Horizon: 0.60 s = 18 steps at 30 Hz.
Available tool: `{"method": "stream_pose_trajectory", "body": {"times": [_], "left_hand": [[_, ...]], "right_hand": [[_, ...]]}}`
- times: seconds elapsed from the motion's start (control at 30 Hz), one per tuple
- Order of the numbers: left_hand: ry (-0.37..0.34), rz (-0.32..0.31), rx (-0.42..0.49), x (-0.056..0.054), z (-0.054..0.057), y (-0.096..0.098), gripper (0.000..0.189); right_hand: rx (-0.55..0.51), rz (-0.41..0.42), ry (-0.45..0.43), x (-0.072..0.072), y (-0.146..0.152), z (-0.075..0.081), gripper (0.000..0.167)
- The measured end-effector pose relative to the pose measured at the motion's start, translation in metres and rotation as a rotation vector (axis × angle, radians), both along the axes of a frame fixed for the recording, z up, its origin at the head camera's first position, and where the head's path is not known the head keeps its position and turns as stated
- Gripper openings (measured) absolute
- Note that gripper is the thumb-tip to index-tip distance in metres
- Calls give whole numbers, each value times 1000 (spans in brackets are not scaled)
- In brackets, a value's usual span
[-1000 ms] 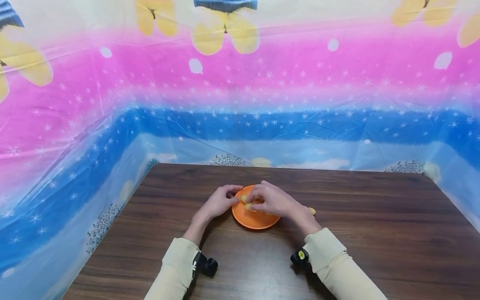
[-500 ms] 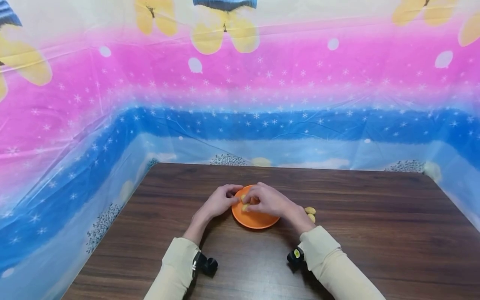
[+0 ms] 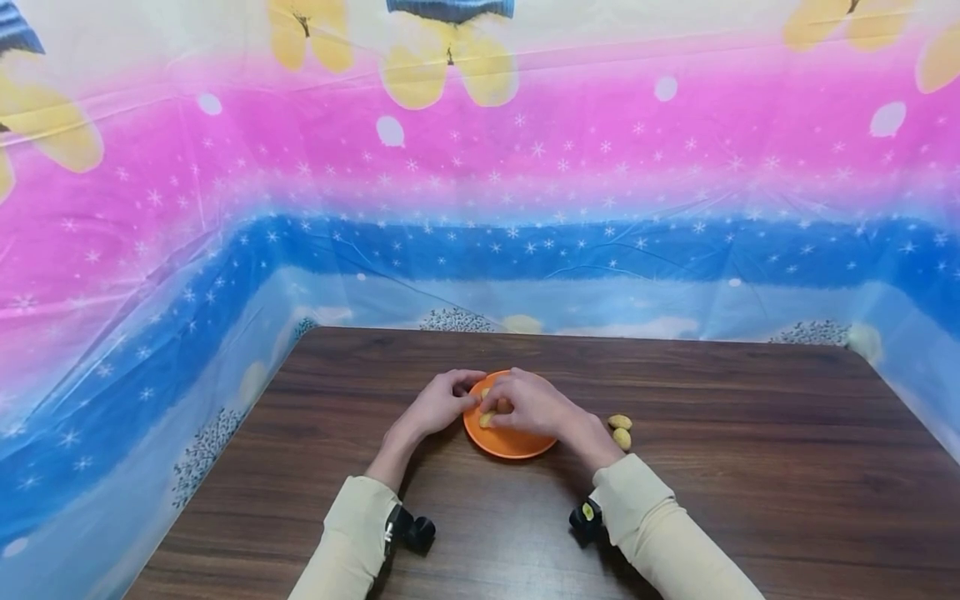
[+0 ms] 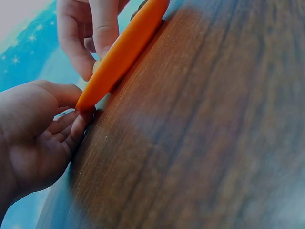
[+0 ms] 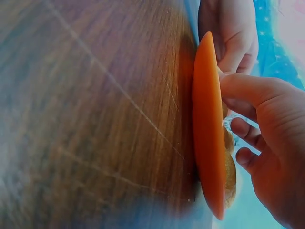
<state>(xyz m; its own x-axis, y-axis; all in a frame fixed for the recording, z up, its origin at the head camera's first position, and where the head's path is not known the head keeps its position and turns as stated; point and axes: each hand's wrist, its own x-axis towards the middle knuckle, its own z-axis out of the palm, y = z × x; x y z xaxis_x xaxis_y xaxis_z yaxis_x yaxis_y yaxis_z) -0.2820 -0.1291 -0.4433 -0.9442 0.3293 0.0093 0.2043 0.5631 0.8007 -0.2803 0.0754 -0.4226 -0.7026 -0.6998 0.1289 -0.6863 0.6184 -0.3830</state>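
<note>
An orange plate (image 3: 513,448) lies on the wooden table. My left hand (image 3: 438,404) pinches its left rim, thumb above and fingers underneath, as the left wrist view shows. Over the plate is my right hand (image 3: 536,404), thumb and fingers curled around a small yellow-brown nut-like piece (image 3: 486,419) near the left side. A second such piece shows just behind it, partly covered by the fingers. In the right wrist view, more rough brown oval pieces (image 5: 229,179) sit on the plate under my palm; the hand hides them from the head view.
Two oval yellow-brown nut-like pieces (image 3: 620,430) lie on the table (image 3: 750,467) beside my right wrist. A colourful cloth (image 3: 480,250) hangs behind and around the table edges.
My right hand has shifted slightly left and toward me with the pinched piece. The two pieces by the right wrist have come into full view. The left hand and plate stay put.
</note>
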Motion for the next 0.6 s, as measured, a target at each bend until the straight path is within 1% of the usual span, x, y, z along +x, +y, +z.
{"method": "stream_pose_trajectory", "body": {"times": [0.13, 0.23, 0.43, 0.6], "left_hand": [[-1, 1, -1, 0, 0, 0, 40], [-1, -1, 0, 0, 0, 0, 40], [-10, 1, 3, 0, 0, 1, 41], [-18, 14, 9, -1, -1, 1, 40]], "right_hand": [[-3, -11, -6, 2, 2, 2, 18], [-31, -22, -21, 4, 5, 4, 18], [-96, -40, -54, 10, 17, 8, 24], [-101, -75, -47, 15, 28, 10, 24]]}}
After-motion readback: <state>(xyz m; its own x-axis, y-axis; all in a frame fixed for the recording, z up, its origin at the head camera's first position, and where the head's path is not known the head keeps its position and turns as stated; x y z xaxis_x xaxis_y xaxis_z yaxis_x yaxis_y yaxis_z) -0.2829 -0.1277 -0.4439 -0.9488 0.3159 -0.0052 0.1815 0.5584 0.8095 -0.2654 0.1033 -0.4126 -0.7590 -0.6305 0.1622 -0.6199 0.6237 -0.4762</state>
